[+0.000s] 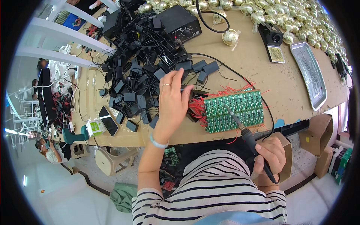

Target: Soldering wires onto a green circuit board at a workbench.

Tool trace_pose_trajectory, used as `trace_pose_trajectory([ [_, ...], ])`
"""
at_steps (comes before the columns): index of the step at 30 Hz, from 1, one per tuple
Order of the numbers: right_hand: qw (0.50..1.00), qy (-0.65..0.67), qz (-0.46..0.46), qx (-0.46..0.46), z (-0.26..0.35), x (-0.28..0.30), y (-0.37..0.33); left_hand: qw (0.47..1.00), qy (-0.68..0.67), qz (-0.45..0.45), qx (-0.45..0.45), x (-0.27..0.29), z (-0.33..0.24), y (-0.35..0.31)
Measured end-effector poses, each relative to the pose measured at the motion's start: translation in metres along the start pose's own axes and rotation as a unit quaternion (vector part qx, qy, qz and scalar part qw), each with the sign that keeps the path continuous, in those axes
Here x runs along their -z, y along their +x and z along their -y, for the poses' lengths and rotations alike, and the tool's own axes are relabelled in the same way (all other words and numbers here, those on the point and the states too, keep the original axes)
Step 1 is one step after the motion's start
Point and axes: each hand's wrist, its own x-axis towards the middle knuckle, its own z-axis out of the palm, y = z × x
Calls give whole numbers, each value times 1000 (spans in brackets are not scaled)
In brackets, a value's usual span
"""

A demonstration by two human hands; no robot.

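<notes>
In my right hand [270, 155] is a soldering iron [249, 138], gripped by its dark handle, with the metal tip over the circuit board panel. That green circuit board panel [234, 111] lies near the table's front edge, divided into several small boards, with thin red wires [197, 108] sticking out around it. My left hand [173, 95] is just left of the panel, over the edge of a heap of small black boxes [140, 67] with black leads. Its fingers are stretched out and the thumb stands apart; nothing shows in its grasp.
A black control box with a dial [180, 24] stands behind the heap. Solder stand [273, 41] and metal tray [309, 73] are at the right, many gold round pieces [277, 15] behind. A phone [108, 120] and a teal power tool [75, 135] lie left; a cable crosses the table.
</notes>
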Motion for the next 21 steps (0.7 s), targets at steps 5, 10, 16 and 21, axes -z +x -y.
trace_pose_trajectory([
  [5, 1000, 4, -8, -5, 1, 1, -3, 982, -155, 98, 44, 3, 14, 0],
  [10, 1000, 7, -11, -24, -3, 0, -1, 987, -145, 70, 19, 44, -8, 15],
  [16, 999, 22, -20, -34, -14, -9, 1, 935, -211, 283, -46, 45, -33, 12],
  [21, 998, 47, -16, -33, -18, -15, 2, 963, -143, 212, -86, 36, -39, 4],
])
